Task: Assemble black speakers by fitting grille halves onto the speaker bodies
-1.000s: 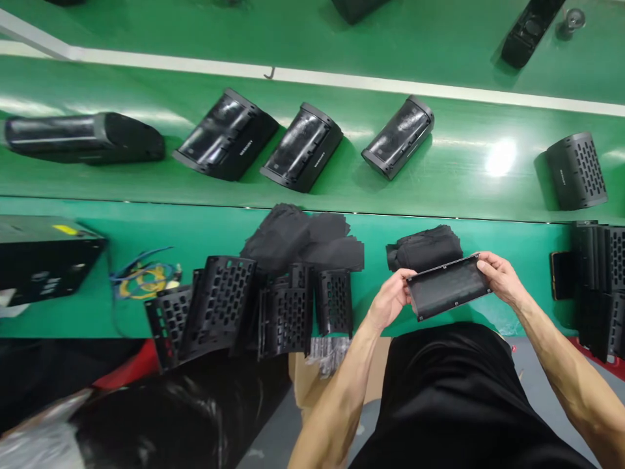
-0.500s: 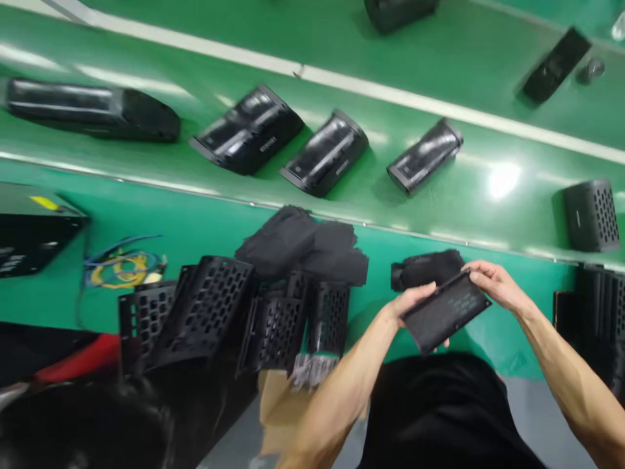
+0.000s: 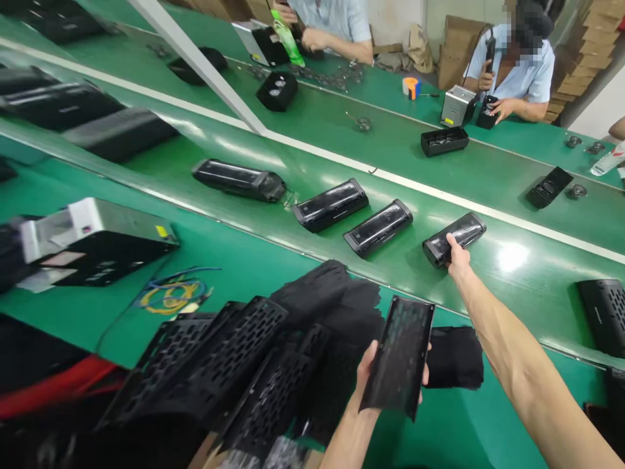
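My left hand [image 3: 383, 378] grips a black perforated speaker grille panel [image 3: 398, 357], held up on end with a dark mesh lining. Reaching forward over the green conveyor belt [image 3: 517, 286], my right hand [image 3: 458, 256] has its fingers on a black cylindrical speaker body [image 3: 456, 238]. That speaker lies at the end of a row with similar units [image 3: 377, 227] [image 3: 331, 204] [image 3: 239, 180]. Just behind the panel is a folded black fabric bundle [image 3: 454, 357]. To its left lie a heap of black plastic grilles [image 3: 219, 365] and a stack of black cloth [image 3: 332, 299].
A silver and black machine [image 3: 97, 241] and tangled blue and yellow wires [image 3: 173, 293] sit on the near bench at left. Two co-workers [image 3: 517, 65] [image 3: 332, 26] work at a further belt, beyond a white rail [image 3: 195, 62]. Another speaker [image 3: 603, 316] sits at right.
The view has swung up to show the far belts and co-workers. My right hand has let go of the panel and moved forward onto a speaker. My left hand now holds the panel alone, on end.
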Demonstrator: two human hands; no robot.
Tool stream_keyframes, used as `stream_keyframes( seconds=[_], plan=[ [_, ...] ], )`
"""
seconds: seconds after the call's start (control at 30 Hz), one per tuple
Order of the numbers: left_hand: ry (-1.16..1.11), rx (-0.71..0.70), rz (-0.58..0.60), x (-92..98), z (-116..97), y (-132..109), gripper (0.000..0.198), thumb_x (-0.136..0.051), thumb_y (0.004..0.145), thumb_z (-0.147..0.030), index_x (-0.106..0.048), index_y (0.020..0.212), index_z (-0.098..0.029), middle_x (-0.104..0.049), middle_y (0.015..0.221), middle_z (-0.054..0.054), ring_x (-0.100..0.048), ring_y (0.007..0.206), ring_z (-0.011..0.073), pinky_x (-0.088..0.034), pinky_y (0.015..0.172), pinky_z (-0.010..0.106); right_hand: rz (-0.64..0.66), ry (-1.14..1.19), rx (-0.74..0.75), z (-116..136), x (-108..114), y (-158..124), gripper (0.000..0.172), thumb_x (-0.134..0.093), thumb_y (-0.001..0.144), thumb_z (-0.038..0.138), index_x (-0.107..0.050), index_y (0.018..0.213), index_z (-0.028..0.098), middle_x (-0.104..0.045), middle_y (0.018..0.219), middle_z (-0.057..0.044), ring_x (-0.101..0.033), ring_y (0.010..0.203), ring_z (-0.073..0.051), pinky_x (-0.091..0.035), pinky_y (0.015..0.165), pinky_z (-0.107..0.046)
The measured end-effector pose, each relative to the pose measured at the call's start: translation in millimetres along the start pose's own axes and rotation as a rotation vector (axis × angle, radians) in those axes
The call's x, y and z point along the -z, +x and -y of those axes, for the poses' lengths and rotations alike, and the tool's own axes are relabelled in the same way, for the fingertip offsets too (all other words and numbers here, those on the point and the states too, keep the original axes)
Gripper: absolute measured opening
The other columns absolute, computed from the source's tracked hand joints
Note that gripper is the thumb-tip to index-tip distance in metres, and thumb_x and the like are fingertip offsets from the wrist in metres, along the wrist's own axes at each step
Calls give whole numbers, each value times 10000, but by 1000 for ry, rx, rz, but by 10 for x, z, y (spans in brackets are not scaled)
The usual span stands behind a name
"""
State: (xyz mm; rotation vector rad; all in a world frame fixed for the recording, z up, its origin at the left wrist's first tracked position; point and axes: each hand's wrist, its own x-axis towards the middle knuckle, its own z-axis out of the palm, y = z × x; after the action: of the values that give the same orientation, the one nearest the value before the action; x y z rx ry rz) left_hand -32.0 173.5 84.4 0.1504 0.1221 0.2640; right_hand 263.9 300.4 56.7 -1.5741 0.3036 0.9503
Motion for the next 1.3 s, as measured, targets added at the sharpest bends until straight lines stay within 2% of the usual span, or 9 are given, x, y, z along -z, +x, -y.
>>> stream_keyframes(
  seconds=[0.13,0.23,0.33,0.47,0.53,0.6,0.73,0.93,1.3],
  plan=[
    [26,-94,-2,-46,-7,-42,924,-557,883,-835,-630,1400,-72,-788,1057,174,-801,814,283,-600,672,310,91,68,6,245,244,-250,323,-820,850,327,-666,1083,165,-777,773,-30,-770,769,-214,-669,775,-345],
    [28,-113,50,-98,-8,-20,921,-608,871,-816,-621,1403,-65,-774,1082,172,-795,837,267,-610,709,307,190,109,84,514,838,-646,310,-856,778,316,-713,1021,187,-813,855,-47,-785,830,-232,-671,839,-365],
    [25,-127,123,-161,6,57,919,-630,862,-811,-595,1437,-94,-768,1122,173,-788,896,281,-627,760,340,257,149,197,619,1602,-1164,491,-925,669,416,-750,1087,226,-834,986,-63,-791,983,-292,-656,916,-425],
    [16,-137,169,-299,110,241,925,-730,818,-758,-541,1500,-163,-740,1249,177,-757,1009,311,-634,824,416,484,212,251,263,2372,-1835,908,-742,663,876,-715,1356,289,-808,1201,-136,-709,1230,-424,-576,1013,-631],
    [32,-87,170,-378,199,338,947,-801,775,-717,-553,1486,-143,-737,1254,186,-747,1042,321,-621,888,452,532,201,168,10,2593,-2096,992,-637,691,940,-668,1443,294,-780,1279,-156,-693,1248,-454,-552,1018,-678],
    [40,-69,153,-438,295,423,933,-866,738,-651,-578,1466,-144,-736,1268,175,-736,1093,325,-594,962,476,523,132,133,-137,2755,-2300,969,-687,721,866,-635,1489,277,-761,1321,-161,-705,1224,-455,-573,1001,-644],
    [70,-126,102,-507,476,547,856,-948,679,-484,-639,1419,-182,-705,1365,133,-705,1181,325,-546,1046,478,426,-242,345,28,2902,-2588,1022,-845,755,589,-428,1647,317,-643,1516,-120,-675,1292,-412,-607,980,-502],
    [192,-112,104,-660,741,650,691,-919,693,-445,-742,1284,-134,-787,1211,155,-744,1109,339,-550,998,427,331,-870,657,344,2682,-2912,1159,-796,778,657,-225,1719,295,-613,1521,-155,-680,1265,-404,-564,1032,-550],
    [244,-146,104,-671,850,744,805,-971,642,-488,-715,1324,-145,-788,1203,145,-743,1123,292,-540,989,365,296,-1211,770,217,2526,-2885,1104,-759,822,569,-180,1729,321,-571,1547,-153,-648,1313,-412,-561,1010,-551]
  ],
)
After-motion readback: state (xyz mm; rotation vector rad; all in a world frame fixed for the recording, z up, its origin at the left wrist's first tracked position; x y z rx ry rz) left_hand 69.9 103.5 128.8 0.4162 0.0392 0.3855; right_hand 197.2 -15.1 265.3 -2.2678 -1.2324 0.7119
